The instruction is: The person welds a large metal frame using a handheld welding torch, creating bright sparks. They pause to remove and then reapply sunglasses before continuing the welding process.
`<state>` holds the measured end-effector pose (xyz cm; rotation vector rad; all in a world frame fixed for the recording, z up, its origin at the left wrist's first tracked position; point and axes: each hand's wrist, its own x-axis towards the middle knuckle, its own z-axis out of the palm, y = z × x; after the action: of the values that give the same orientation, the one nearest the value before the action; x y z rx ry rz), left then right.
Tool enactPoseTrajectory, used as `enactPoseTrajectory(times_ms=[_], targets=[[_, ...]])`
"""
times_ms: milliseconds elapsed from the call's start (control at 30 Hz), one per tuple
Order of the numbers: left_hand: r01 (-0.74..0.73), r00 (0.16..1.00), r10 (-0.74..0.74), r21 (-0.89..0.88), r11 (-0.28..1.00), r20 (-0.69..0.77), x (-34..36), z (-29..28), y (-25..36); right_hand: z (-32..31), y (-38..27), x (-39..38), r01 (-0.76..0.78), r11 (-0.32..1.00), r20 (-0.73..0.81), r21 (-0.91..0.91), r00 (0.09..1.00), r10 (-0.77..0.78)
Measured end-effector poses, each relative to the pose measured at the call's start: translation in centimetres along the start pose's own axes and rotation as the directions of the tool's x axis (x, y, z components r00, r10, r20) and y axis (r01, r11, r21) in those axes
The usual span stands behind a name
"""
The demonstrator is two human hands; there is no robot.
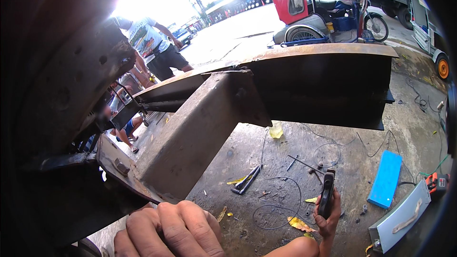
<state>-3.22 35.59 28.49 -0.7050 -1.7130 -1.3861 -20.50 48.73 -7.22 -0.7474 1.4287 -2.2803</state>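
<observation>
My left hand is curled at the lower edge of a dark steel frame with a bolted plate, its fingertips mostly hidden. A box-section steel arm runs from this plate up to a long dark beam with a rusty top edge, crossing the view. Low at the right, my right hand grips a black handled tool upright. A thin dark rod appears to reach leftward from its head, though I cannot tell whether it is attached. Dark rusty steelwork overhangs the left.
A standing person and a crouching person are beyond the beam. On the concrete lie cables, black tools, a blue box, a grey metal case and an orange machine. A red sidecar motorcycle and trucks stand behind.
</observation>
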Motion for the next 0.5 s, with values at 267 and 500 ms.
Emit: enactPoseTrajectory(times_ms=[267, 500], targets=[[0.062, 0.976, -0.054, 0.03, 0.998, -0.213, 0.1, 1.6, 1.6, 0.8, -2.5, 0.7, 0.02, 0.999, 0.001, -0.05, 1.0, -0.02], [-0.009, 0.987, 0.014, 0.027, 1.0, -0.16, 0.8, 0.7, 1.7, 1.7, -4.6, 1.8, 0.093, 0.99, 0.008, -0.11, 0.996, -0.093]])
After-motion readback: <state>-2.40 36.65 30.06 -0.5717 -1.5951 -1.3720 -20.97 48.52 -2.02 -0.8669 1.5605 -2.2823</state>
